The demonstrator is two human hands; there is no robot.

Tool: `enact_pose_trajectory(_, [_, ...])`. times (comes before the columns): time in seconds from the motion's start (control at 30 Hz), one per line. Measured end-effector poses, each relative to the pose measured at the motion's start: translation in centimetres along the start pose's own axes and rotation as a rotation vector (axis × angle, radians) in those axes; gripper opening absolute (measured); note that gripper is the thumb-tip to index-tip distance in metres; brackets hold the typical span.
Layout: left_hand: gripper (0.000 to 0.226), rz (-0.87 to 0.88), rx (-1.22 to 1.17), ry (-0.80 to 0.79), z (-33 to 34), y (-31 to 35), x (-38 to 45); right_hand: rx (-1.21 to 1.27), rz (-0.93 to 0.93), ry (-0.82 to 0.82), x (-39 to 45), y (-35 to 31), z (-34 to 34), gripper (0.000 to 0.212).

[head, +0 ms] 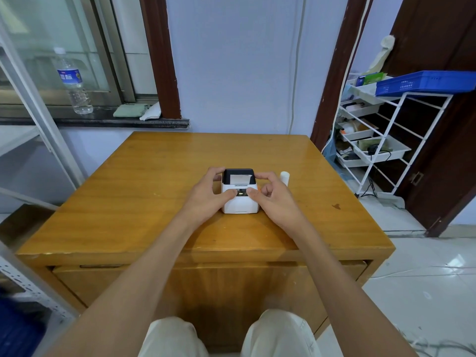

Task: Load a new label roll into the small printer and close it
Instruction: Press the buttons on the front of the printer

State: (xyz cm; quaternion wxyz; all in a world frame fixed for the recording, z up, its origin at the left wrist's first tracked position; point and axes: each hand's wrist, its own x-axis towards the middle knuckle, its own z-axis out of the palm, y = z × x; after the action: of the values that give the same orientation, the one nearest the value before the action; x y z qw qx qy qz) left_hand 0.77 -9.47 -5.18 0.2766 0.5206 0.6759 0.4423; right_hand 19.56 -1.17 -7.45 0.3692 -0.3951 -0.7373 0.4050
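Note:
A small white printer (240, 204) with a black lid stands in the middle of the wooden table (144, 202). White label paper shows in the lid's window. My left hand (210, 193) grips the printer's left side, fingers at the lid, thumb on the front. My right hand (271, 193) holds the right side, forefinger on the lid's edge, thumb on the front next to the lit panel. The lid looks down. A white cylinder, perhaps a label roll (285, 176), stands upright just behind my right hand.
A water bottle (73, 81) and a folded cloth (130, 110) rest on the window ledge at the back left. A white wire rack (386, 140) with trays and a blue basket (425, 82) stands to the right. Metal shelving (31, 104) is on the left.

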Motion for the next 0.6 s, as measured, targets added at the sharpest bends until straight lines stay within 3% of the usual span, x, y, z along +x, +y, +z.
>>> enact_pose_trajectory(0.13, [0.087, -0.003, -0.005, -0.014, -0.02, -0.16, 0.16, -0.013, 0.001, 0.01, 0.08, 0.18, 0.06, 0.045])
enact_pose_trajectory(0.3, [0.077, 0.017, 0.02, -0.01, 0.25, -0.68, 0.55, -0.026, -0.001, 0.013, 0.21, 0.16, 0.06, 0.043])
enact_pose_trajectory(0.6, [0.09, 0.038, 0.081, -0.01, 0.44, -0.87, 0.81, -0.023, 0.004, 0.051, 0.11, 0.12, 0.21, 0.047])
